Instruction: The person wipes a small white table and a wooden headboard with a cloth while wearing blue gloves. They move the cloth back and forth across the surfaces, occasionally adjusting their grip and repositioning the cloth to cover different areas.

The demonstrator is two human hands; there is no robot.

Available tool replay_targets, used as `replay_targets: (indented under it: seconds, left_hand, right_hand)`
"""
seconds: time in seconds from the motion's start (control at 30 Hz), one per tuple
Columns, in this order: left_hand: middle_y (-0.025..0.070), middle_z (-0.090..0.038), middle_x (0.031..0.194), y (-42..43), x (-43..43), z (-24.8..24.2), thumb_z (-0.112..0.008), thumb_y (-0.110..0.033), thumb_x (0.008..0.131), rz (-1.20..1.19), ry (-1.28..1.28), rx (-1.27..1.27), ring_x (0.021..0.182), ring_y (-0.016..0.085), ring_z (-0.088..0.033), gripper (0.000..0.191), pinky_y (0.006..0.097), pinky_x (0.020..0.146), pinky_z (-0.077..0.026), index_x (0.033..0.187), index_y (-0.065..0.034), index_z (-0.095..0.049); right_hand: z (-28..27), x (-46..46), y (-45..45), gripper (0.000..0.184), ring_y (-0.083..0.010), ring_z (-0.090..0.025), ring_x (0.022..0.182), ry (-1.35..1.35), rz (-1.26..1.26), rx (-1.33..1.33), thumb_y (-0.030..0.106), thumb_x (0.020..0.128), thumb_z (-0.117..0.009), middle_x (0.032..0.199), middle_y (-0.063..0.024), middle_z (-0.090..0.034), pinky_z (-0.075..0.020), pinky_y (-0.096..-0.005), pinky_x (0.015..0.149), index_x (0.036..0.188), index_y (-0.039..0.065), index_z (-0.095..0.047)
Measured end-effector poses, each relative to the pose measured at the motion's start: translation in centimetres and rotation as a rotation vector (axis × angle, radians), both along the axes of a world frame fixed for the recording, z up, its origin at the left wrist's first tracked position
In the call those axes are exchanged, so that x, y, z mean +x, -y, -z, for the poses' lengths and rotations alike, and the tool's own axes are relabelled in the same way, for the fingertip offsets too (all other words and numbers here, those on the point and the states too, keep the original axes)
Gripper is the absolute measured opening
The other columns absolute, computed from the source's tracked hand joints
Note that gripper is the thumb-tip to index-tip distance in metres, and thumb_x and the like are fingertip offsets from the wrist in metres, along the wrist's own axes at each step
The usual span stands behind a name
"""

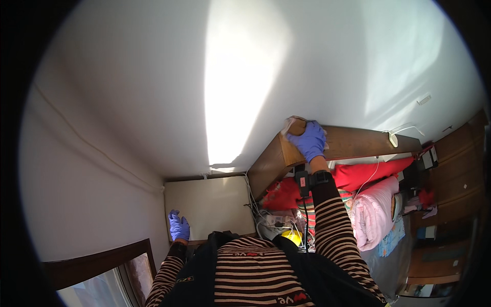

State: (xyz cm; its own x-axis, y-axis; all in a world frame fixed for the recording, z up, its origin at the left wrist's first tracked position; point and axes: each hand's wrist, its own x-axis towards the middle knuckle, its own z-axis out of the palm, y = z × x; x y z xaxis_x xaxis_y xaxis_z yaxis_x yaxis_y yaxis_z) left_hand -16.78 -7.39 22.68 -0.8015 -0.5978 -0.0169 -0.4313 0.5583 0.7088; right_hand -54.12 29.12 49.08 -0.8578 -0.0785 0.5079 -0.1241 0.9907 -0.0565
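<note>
My right hand [310, 141], in a blue-purple glove, presses a brown and white cloth [294, 125] against the top corner of a brown wooden ledge [353, 141], which may be a headboard. Part of the cloth is hidden under the fingers. A black device is strapped to that wrist. My left hand [179, 227], gloved alike, is at the left side of a pale cabinet top [215, 203]. It holds nothing, its fingers somewhat apart; whether it touches the surface I cannot tell.
White cables [251, 192] run down beside the ledge to a power strip [279, 221] near a yellow object [292, 237]. Red bedding [372, 170] and a folded pink quilt [374, 215] lie below. A small white lamp [393, 139] hangs on the ledge. A wood-framed window [99, 264] is at lower left.
</note>
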Motion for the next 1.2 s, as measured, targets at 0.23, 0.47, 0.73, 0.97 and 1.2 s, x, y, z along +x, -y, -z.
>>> replay_targets:
  seconds: [0.23,0.47,0.73,0.97,1.2]
  left_hand:
    - [0.0194,-0.051,0.112,0.5,2.9,1.8,-0.058,-0.005,0.081,-0.031,0.251,-0.004,0.108,0.037,-0.052,0.035,0.0408,0.094,-0.043,0.114,-0.0004,-0.046]
    - [0.0215,-0.051,0.110,0.5,0.8,1.1,-0.056,-0.004,0.081,-0.011,0.163,-0.003,0.105,0.039,-0.053,0.028,0.0431,0.091,-0.044,0.108,-0.0012,-0.048]
    - [0.0208,-0.053,0.107,1.1,3.0,0.8,-0.056,-0.007,0.083,-0.016,0.307,-0.051,0.099,0.039,-0.057,0.026,0.0445,0.087,-0.047,0.108,-0.0015,-0.049]
    - [0.0199,-0.054,0.108,2.6,5.5,2.7,-0.060,-0.013,0.083,-0.103,0.406,-0.029,0.098,0.039,-0.058,0.027,0.0437,0.085,-0.048,0.107,-0.0030,-0.053]
    - [0.0215,-0.056,0.107,1.4,3.0,4.4,-0.060,-0.017,0.082,0.041,0.444,0.008,0.098,0.039,-0.059,0.026,0.0444,0.085,-0.048,0.104,-0.0034,-0.057]
  right_hand:
    - [-2.9,0.2,2.6,0.071,-0.0361,-0.054,0.111,0.294,0.241,-0.068,0.051,0.063,-0.078,0.117,-0.0175,-0.057,-0.0429,-0.0484,0.097,0.114,0.006,-0.059]
    - [-1.3,-0.7,0.5,0.053,-0.0371,-0.051,0.112,0.240,0.078,-0.113,0.040,0.076,-0.067,0.118,-0.0159,-0.056,-0.0388,-0.0476,0.101,0.110,0.000,-0.059]
    - [0.1,7.4,-1.5,0.063,-0.0415,-0.038,0.130,0.140,-0.353,0.245,0.029,0.084,-0.059,0.143,-0.0203,-0.041,-0.0311,-0.0479,0.109,0.137,-0.001,-0.044]
    - [0.6,7.4,2.3,0.066,-0.0392,-0.038,0.131,0.160,-0.060,0.228,0.032,0.084,-0.059,0.146,-0.0195,-0.038,-0.0297,-0.0460,0.110,0.140,0.001,-0.041]
    - [1.2,4.6,5.2,0.070,-0.0424,-0.041,0.126,0.173,0.103,0.390,0.041,0.085,-0.060,0.144,-0.0177,-0.040,-0.0344,-0.0495,0.103,0.139,0.001,-0.042]
